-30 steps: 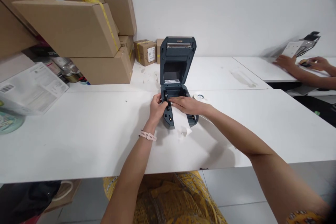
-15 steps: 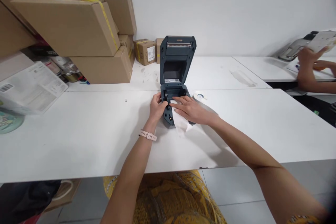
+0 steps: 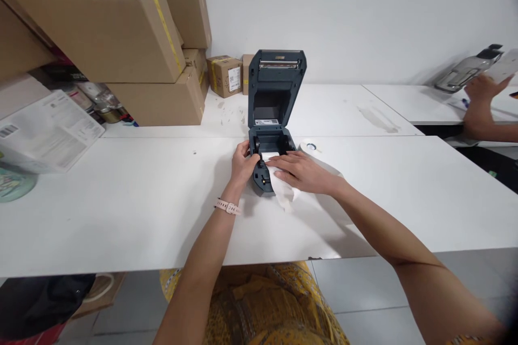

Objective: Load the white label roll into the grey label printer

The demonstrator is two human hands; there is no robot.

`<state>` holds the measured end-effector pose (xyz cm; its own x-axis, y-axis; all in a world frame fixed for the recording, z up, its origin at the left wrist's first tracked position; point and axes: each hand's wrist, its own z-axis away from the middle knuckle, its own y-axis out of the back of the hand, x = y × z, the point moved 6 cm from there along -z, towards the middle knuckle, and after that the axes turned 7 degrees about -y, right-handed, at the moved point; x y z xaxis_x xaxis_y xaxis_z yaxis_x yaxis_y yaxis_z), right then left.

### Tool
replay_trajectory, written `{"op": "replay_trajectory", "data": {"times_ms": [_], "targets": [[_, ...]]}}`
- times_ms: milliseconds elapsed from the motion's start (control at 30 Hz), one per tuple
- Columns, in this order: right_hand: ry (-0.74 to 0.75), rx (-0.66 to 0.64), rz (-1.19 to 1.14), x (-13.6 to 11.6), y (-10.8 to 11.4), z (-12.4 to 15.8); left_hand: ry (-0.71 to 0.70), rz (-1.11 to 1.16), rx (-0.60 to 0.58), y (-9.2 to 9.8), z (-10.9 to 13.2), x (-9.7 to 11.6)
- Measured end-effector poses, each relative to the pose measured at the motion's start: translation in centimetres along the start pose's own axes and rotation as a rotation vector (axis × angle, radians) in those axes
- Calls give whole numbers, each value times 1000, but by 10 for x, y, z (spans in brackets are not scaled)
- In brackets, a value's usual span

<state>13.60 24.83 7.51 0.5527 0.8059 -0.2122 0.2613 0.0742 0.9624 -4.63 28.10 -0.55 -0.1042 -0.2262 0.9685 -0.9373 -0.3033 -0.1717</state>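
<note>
A dark grey label printer [image 3: 277, 102] stands on the white table with its lid raised. My left hand [image 3: 244, 164] grips the printer's left side, its thumb over the inner edge by the black guide. Across the printer's front lies a white paper strip [image 3: 283, 190], its crumpled end hanging over the front. The fingers of my right hand [image 3: 301, 171] are stretched out and rest on this strip, hiding part of it and the printer's right front. Just behind my right hand, a white roll [image 3: 311, 147] with a blue-ringed core lies on the table.
Cardboard boxes [image 3: 101, 38] are stacked at the left back, with a smaller box [image 3: 225, 76] by the wall. A white printed package [image 3: 52, 129] leans at far left. Another person's hand [image 3: 483, 89] holds something pale near a bottle [image 3: 461, 71] at far right.
My right hand has slid slightly right on the paper, and more white paper shows inside the printer beyond its fingers. My left hand keeps its grip. The co-worker's hands have shifted.
</note>
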Motion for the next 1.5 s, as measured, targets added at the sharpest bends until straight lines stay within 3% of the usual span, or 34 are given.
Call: {"op": "replay_trajectory", "data": {"times_ms": [100,233,733,1167,1500], "targets": [[16,-53,-87,8,-3,-2,-5,4,5,0,0,1],[23,-30,-106,9,-8,4,2,0,-1,-1,1,4],[-14,224,203,-39,-26,33,134,30,-9,-5,7,8],[-111,249,182,-53,-29,39,150,34,-33,-5,10,12],[-124,306,140,-49,-35,44,162,51,-44,-4,15,10]]}}
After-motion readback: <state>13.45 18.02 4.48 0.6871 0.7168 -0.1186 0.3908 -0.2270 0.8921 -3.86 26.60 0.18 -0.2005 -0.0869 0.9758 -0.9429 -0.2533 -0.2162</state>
